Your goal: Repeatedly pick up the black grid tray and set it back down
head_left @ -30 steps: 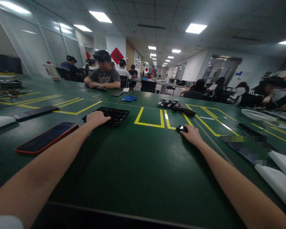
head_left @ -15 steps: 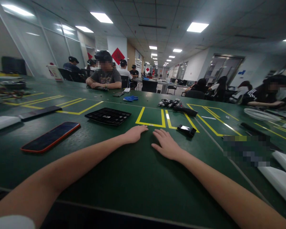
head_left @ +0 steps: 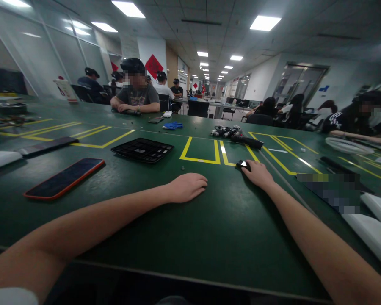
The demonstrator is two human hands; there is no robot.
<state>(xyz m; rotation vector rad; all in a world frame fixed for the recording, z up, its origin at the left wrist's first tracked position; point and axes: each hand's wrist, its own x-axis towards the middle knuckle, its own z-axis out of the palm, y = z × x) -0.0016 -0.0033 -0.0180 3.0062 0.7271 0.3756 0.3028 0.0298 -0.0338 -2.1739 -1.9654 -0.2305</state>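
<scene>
My left hand (head_left: 187, 187) rests on the green table (head_left: 190, 237) near the middle, fingers curled loosely downward, with nothing seen in it. My right hand (head_left: 258, 173) reaches forward and covers a small black device (head_left: 242, 163) lying by the yellow floor-tape lines; its fingers close over the device. A black grid tray (head_left: 142, 149) lies ahead of my left hand, apart from it. A tiny speck of a part (head_left: 182, 168) sits on the table between the tray and my left hand.
A red-edged phone (head_left: 63, 178) lies to the left. Black tools (head_left: 233, 136) and a blue cloth (head_left: 172, 125) lie farther back. White bags (head_left: 373, 228) sit at the right edge. Several people sit at the far side and at the right.
My right hand has gone from the table's middle out to the small black device and closed over it. My left hand has stayed near the middle and curled.
</scene>
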